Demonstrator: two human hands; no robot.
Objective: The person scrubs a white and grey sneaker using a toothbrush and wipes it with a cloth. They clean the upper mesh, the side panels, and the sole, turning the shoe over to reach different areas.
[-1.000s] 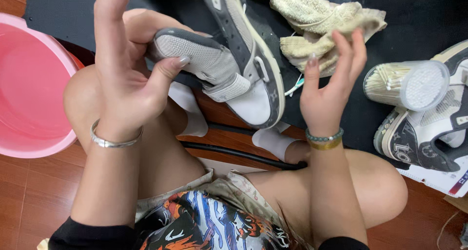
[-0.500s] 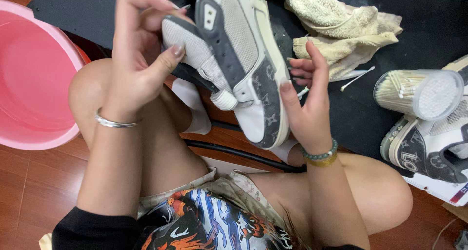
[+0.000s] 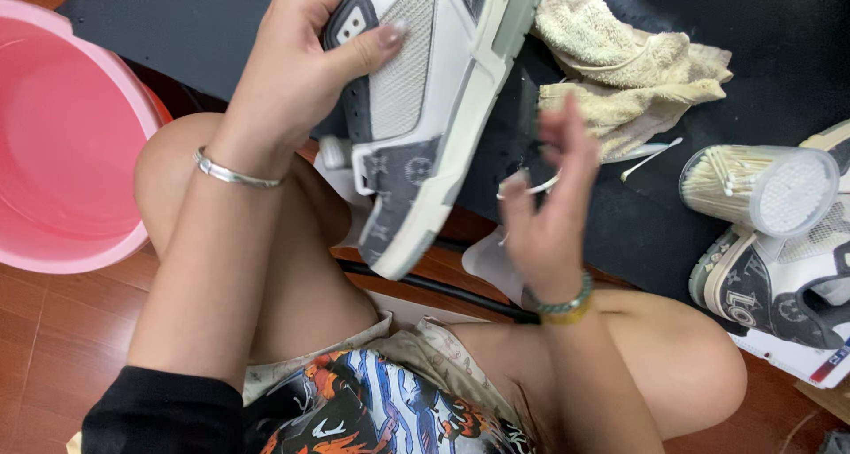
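One hand alone carries the grey and white sneaker (image 3: 425, 108) at the upper middle of the frame: the left hand (image 3: 305, 73) has its fingers closed round the upper, thumb pressed on the mesh side panel. The right hand (image 3: 544, 201), blurred below and to the right, is half open, seemingly with a cotton swab (image 3: 529, 188) pinched loosely. With so one-sided a grip the shoe could tip sole-down onto the knees, and the swab may slip free.
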